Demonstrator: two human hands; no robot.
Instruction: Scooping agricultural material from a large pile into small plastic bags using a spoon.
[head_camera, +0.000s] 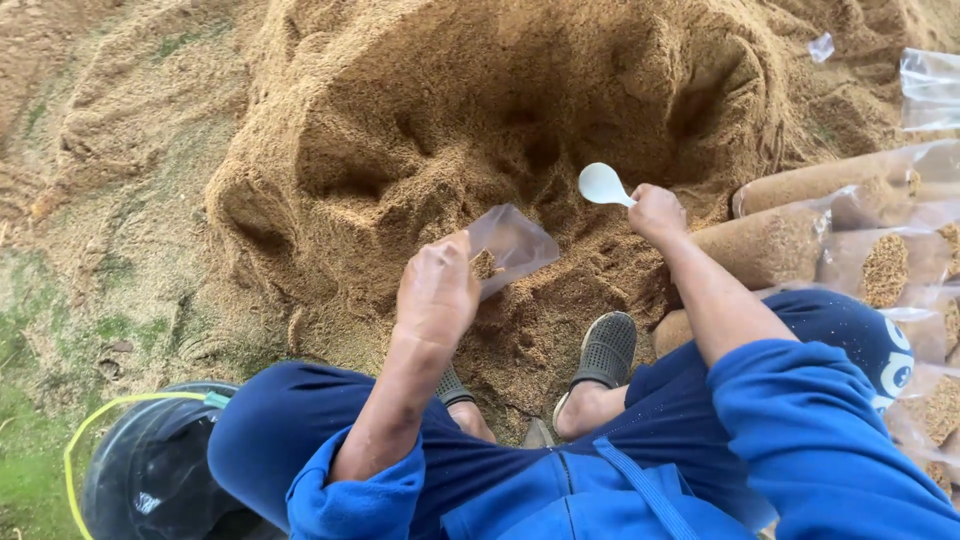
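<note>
The left hand (437, 290) pinches a small clear plastic bag (512, 247) by its mouth, holding it tilted just above the big heap of tan sawdust (450, 120), with a little of the grainy stuff already showing inside near the fingers. The right hand (656, 211) is closed around the handle of a white plastic scoop (601, 184), whose bowl hovers over the dug-out hollow, well apart from the bag's opening. The likeliest slip is spillage: the bag is limp and held at one edge only, so its mouth may sag shut or fold as the scoop comes across, sending sawdust down the outside. A loose pinch could also let the bag drop once weight goes in. The sandalled feet (603, 350) rest at the foot of the heap, where a steep cut wall might crumble onto them. Filled bags (770, 245) lie stacked at the right, close enough for an elbow to nudge.
</note>
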